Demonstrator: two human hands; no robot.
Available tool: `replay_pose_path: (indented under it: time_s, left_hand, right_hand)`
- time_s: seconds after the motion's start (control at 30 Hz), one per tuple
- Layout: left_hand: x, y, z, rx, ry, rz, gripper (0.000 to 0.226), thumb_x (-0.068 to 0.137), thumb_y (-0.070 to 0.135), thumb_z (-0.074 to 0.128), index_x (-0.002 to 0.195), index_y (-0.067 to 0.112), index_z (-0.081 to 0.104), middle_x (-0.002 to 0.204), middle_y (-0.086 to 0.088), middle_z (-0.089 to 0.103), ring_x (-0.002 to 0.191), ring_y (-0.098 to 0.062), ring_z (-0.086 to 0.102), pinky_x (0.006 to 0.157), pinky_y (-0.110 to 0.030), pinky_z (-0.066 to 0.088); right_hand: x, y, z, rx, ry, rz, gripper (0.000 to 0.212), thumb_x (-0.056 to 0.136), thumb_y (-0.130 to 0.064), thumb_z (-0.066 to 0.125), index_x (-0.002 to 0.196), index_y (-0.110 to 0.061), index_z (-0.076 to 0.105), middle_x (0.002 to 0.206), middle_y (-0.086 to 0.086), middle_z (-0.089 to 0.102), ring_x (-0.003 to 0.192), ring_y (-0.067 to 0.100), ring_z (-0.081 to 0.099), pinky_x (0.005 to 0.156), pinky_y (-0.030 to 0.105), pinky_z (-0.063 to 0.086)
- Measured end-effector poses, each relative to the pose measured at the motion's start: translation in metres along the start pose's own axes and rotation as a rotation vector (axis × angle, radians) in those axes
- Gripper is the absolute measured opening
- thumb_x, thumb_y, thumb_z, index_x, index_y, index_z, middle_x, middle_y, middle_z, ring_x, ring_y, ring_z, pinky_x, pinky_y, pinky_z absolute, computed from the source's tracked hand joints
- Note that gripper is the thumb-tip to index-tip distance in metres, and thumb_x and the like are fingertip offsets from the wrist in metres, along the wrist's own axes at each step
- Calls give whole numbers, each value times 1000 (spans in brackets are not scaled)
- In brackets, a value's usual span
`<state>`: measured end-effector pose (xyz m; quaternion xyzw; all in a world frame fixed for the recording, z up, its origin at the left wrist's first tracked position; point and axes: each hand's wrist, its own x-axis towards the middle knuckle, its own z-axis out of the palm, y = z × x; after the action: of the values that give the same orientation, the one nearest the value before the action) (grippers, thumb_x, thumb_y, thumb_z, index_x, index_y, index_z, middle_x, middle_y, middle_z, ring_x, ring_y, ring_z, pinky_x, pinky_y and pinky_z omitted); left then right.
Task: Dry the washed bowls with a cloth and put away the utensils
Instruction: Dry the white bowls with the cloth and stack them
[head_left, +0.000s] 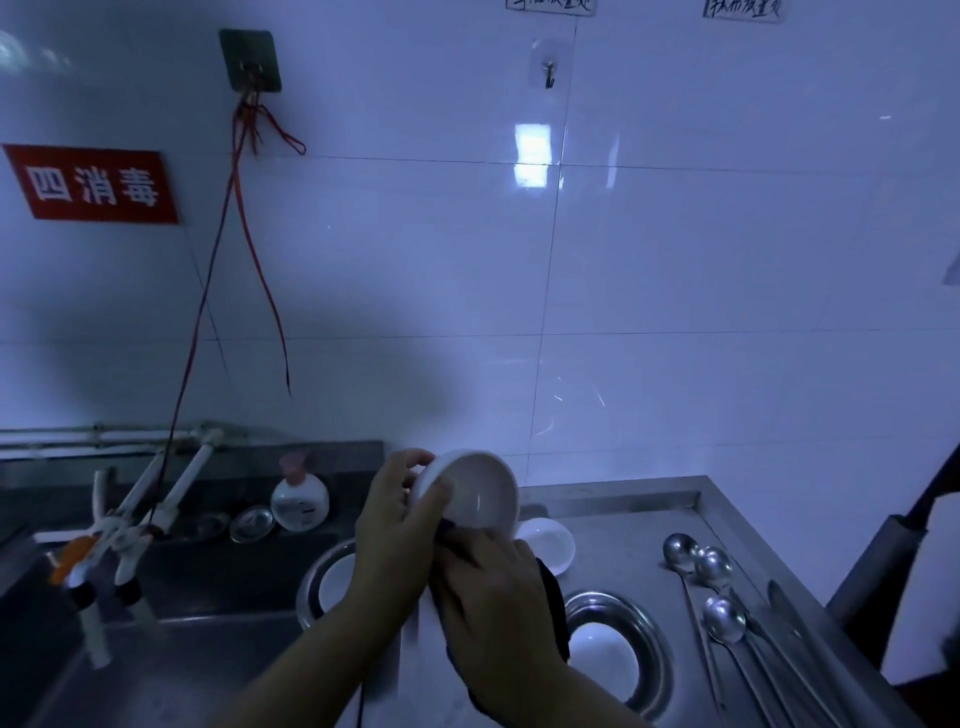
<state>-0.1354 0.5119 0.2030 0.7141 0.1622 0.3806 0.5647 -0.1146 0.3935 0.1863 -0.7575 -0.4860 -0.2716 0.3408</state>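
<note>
Bowl: the white bowl (475, 491) is up in the air above the counter (639, 545), tipped on its side with the inside facing you.
Left hand: your left hand (400, 525) grips it at the rim, thumb on the edge and fingers curled round the back.
Right hand: your right hand (493, 597) is closed on the dark cloth (551, 592), bunched just under the bowl's lower edge.
Wiping: it looks like you're drying the outside. Turn the bowl with the left hand against the cloth, then push a fold into the inside (the foot underneath tends to hold water).
Grip: hold firmly, since a wet glazed bowl is probably slippery.
Afterwards: another bowl (548, 545) sits just behind, and the spoons (722, 618) lie on the counter to the right.
</note>
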Motion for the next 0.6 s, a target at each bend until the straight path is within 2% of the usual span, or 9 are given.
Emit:
replay_pose_path:
  time_s: [0.07,0.13,0.2,0.33,0.4,0.47,0.53,0.6]
  left_hand:
    - [-2,-1,-2,-18,-59,-38,19,75,36,55,93,44,57,97,8,58,87,-13,57,62,-22,45]
    - [-4,-1,-5,29,-131,-53,16,83,33,57,97,41,59,99,10,59,89,-13,57,64,-21,45]
    - [0,3,-10,91,-234,-70,16,87,27,58,97,39,61,97,10,62,88,-14,59,65,-21,46]
    - [18,21,-21,296,-621,-137,17,81,36,55,94,39,67,93,9,67,87,-13,62,72,-26,52]
    - [21,23,-21,286,-601,-183,16,86,30,60,95,42,64,97,11,65,89,-10,60,68,-22,51]
    - [13,16,-18,141,-499,-243,29,84,21,65,105,40,57,104,7,61,92,-11,59,64,-18,50]
    - [-2,5,-8,69,-395,-209,39,84,16,65,115,34,49,111,2,57,96,-12,58,67,-20,52]
    - [-17,-4,3,11,-245,-133,31,91,18,56,113,38,45,111,6,57,94,-5,58,66,-15,51]
  right_hand:
    - [-11,10,4,-60,-31,-137,37,82,-30,59,119,-25,61,115,-8,64,88,15,59,67,26,43]
    - [-18,31,4,-174,-61,-294,41,80,-32,63,120,-24,62,113,-6,65,86,17,59,68,28,44]
    - [-20,56,0,-305,-54,-452,31,83,-29,63,114,-24,66,105,-7,67,85,17,57,70,29,41]
    - [-22,82,-2,-346,-104,-672,14,91,-19,60,104,-23,64,98,-4,66,83,15,58,67,27,48]
    - [-22,79,2,-335,-110,-657,11,94,-19,56,99,-21,65,92,-3,65,77,15,54,63,26,48]
    - [-20,71,5,-346,-62,-537,11,92,-21,59,98,-19,68,90,-2,67,74,15,57,64,28,50]
    - [-14,61,5,-342,18,-410,14,90,-27,62,97,-19,72,91,-2,71,76,14,63,68,29,54]
    - [-10,50,4,-333,60,-356,19,92,-30,59,96,-19,73,92,-2,73,79,14,65,72,29,56]
